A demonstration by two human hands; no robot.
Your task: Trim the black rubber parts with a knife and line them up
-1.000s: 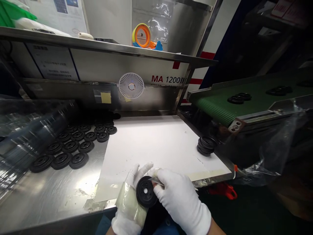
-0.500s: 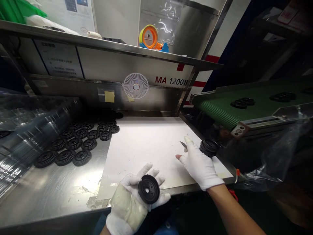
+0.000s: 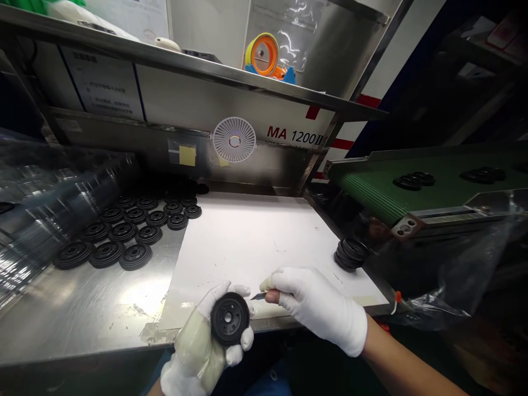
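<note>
A: Where is the ribbed black rubber disc [image 3: 236, 325]?

B: In the gloved left hand [image 3: 197, 340], by the table's near edge, its flat, holed face turned up toward the camera.

A: How do the fingers sit there?

B: Curled around the rim, holding it from beneath and the sides.

A: And the right hand [image 3: 315, 302]?

B: Also gloved, with the thumb tip bare. Its fingers pinch a small pointed metal blade [image 3: 259, 296], the tip aimed at the disc's rim and just beside it. Whether they touch, I can't tell.

A: What lies beyond them?

B: A white sheet [image 3: 247, 242], laid on the metal table [image 3: 99, 316]. A stack of black discs [image 3: 350, 254] leans near its right edge.

A: On the left?

B: Rows of similar discs [image 3: 122, 232], flat on the metal, next to clear plastic trays [image 3: 45, 220].

A: Farther out?

B: A round white fan [image 3: 234, 141] at the back, an orange tape dispenser [image 3: 268, 55] on the shelf [image 3: 198, 67] above, and a green conveyor belt [image 3: 371, 176] at right, carrying more discs.
</note>
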